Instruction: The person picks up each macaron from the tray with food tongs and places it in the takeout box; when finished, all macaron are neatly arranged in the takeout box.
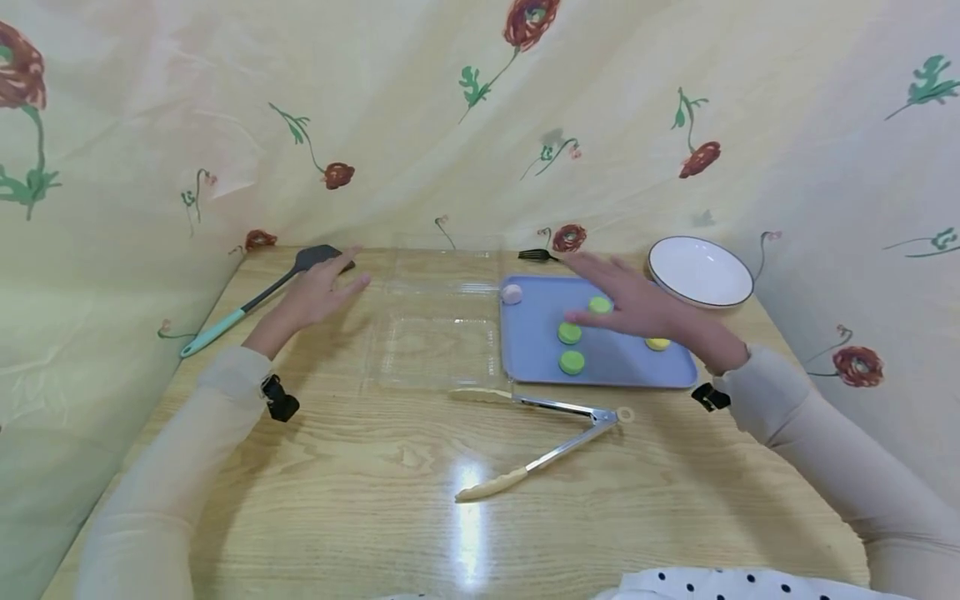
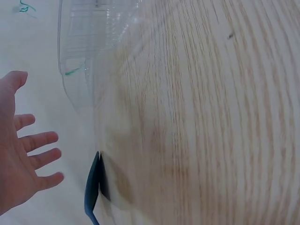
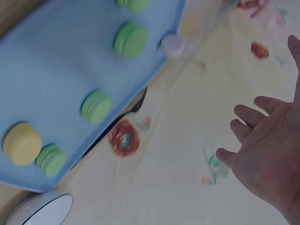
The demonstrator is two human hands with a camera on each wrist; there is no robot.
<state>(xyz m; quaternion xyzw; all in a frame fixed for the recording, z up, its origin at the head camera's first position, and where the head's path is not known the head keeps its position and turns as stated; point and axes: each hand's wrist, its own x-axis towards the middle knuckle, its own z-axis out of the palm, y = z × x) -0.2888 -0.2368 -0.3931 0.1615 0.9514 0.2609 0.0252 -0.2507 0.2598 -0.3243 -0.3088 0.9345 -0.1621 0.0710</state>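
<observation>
My left hand (image 1: 318, 292) hovers with spread fingers by the dark head of a spatula (image 1: 258, 300) that has a mint handle; nothing is in its grip. On the other side, my right hand (image 1: 637, 308) is held with fingers extended above a blue tray (image 1: 615, 371), also holding nothing. Several green macarons (image 1: 572, 362), a yellow macaron (image 1: 657, 343) and a pale pink one (image 1: 512, 294) lie on that tray; the right wrist view shows another green macaron (image 3: 50, 160) beside the yellow one. Between the hands is a clear plastic container (image 1: 442, 346) with its lid raised.
Metal tongs (image 1: 570, 408) with cream grips lie spread apart in front of the tray. A black fork (image 1: 537, 255) is behind the tray, and a white dark-rimmed bowl (image 1: 701, 271) stands at the back right. Flowered cloth (image 1: 420, 125) hangs around the wooden table (image 1: 360, 500).
</observation>
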